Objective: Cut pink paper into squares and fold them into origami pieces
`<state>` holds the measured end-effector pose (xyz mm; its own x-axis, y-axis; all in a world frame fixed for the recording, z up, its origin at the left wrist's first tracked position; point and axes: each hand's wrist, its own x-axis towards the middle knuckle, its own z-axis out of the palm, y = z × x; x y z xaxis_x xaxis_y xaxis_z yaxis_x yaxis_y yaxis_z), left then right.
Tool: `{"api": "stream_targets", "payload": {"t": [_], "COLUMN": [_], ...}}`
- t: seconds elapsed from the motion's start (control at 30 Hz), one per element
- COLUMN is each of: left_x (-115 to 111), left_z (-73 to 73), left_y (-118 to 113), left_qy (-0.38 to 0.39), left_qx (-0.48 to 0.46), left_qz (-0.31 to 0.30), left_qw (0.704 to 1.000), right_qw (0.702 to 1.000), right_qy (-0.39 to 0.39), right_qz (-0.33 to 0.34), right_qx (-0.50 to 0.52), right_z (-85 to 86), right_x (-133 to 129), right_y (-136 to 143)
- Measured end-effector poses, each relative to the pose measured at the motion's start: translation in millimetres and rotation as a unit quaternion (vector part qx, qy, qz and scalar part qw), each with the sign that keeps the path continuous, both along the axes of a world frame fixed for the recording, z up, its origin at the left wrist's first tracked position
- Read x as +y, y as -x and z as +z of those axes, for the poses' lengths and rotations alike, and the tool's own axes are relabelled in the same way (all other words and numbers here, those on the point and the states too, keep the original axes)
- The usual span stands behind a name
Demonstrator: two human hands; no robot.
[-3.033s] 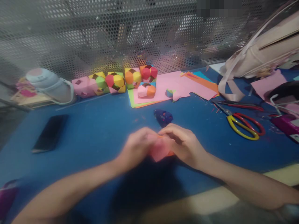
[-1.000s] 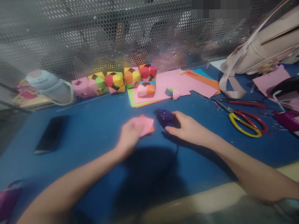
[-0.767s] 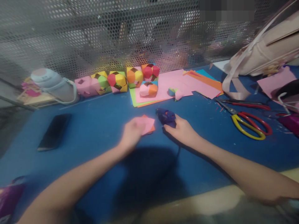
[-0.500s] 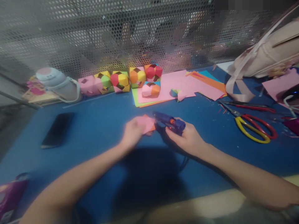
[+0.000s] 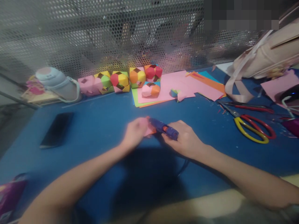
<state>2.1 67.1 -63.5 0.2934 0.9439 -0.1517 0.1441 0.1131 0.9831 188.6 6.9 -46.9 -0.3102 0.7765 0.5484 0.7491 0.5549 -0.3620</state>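
My left hand [image 5: 135, 133] holds a small folded piece of pink and orange paper [image 5: 150, 129] above the blue table [image 5: 98, 124]. A dark blue glue gun [image 5: 163, 127] is gripped in my right hand [image 5: 184, 138], its nozzle end over the folded paper. Whether the nozzle touches the paper cannot be told. Behind my hands, a pink and orange paper ball [image 5: 150, 90] rests on stacked coloured sheets [image 5: 171, 81], with a small pink, green and blue folded piece [image 5: 179, 95] at their edge.
Folded paper balls [image 5: 120, 81] line the back by a perforated metal panel [image 5: 93, 40]. A bottle [image 5: 57, 84] and phone [image 5: 57, 130] lie left. Scissors [image 5: 251, 127] and a beige bag [image 5: 263, 60] are right. A purple item [image 5: 11, 197] sits at lower left.
The glue gun in my right hand has moved slightly left and down, and its nozzle now overlaps the folded paper. My left hand keeps its hold, nearly in place.
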Motion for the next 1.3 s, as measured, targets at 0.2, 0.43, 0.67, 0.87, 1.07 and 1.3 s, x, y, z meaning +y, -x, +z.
{"api": "stream_targets", "payload": {"t": [0.2, 0.43, 0.67, 0.87, 1.07, 1.3], "left_x": [0.4, 0.2, 0.7, 1.1, 1.0, 2.2], "left_z": [-0.5, 0.7, -1.2, -2.4, -0.7, -2.4], "left_y": [0.5, 0.0, 0.2, 0.8, 1.0, 2.1], "left_qy": [-0.012, -0.013, -0.023, -0.029, -0.031, -0.013], "left_qx": [0.009, 0.015, 0.014, 0.014, 0.025, -0.018], "left_qz": [-0.003, 0.004, 0.004, 0.003, 0.000, 0.019], "left_qw": [1.000, 1.000, 1.000, 0.999, 0.999, 1.000], "right_qw": [1.000, 0.998, 0.996, 0.997, 0.998, 0.997], "right_qy": [0.021, 0.045, 0.060, 0.057, 0.049, 0.054], "right_qz": [-0.008, -0.028, -0.040, -0.035, -0.031, -0.057], "right_qx": [-0.012, -0.031, -0.045, -0.044, -0.038, 0.004], "right_z": [1.3, 5.4, 7.5, 8.1, 7.9, 13.0], "right_x": [-0.5, -1.8, -2.7, -3.0, -2.6, -4.6], "right_y": [-0.1, 0.1, -0.2, -0.5, -0.2, -3.0]}}
